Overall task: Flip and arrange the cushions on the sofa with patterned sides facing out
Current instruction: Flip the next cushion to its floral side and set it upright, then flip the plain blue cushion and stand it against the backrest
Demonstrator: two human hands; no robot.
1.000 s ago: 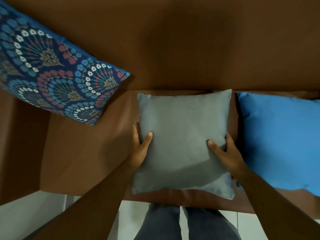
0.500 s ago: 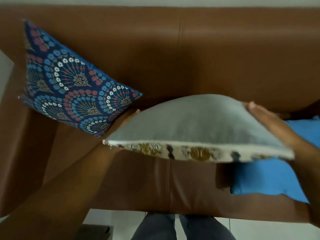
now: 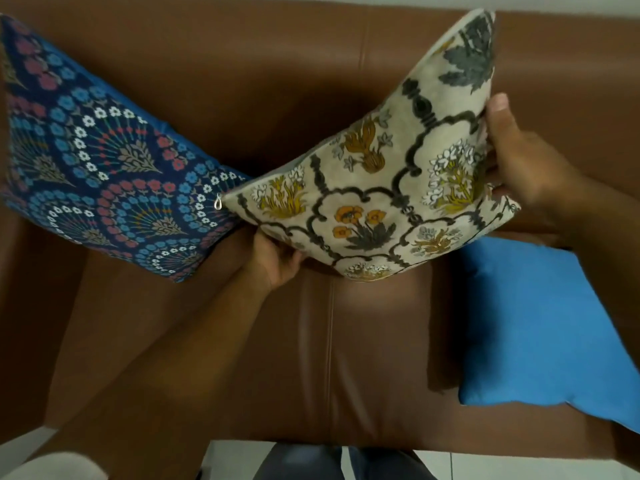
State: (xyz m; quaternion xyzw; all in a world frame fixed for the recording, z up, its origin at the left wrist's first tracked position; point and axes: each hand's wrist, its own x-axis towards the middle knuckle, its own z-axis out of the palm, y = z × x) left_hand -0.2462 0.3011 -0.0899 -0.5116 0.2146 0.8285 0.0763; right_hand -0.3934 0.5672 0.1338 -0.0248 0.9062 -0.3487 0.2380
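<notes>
A cream cushion with a floral pattern (image 3: 391, 188) is held in the air above the brown leather sofa (image 3: 311, 358), its patterned side toward me. My left hand (image 3: 277, 258) grips its lower left edge from underneath. My right hand (image 3: 519, 161) holds its right edge. A dark blue cushion with a fan pattern (image 3: 97, 161) leans in the sofa's left corner, pattern out. A plain blue cushion (image 3: 540, 327) lies flat on the seat at the right.
The sofa's backrest (image 3: 277, 64) runs across the top and its left armrest (image 3: 20, 323) stands at the left. White floor tiles (image 3: 235, 459) and my legs in grey trousers (image 3: 311, 462) show below the seat's front edge.
The grey-backed cushion was lifted off the seat and turned over, so its floral side now faces me. The camera view has tilted up toward the backrest.
</notes>
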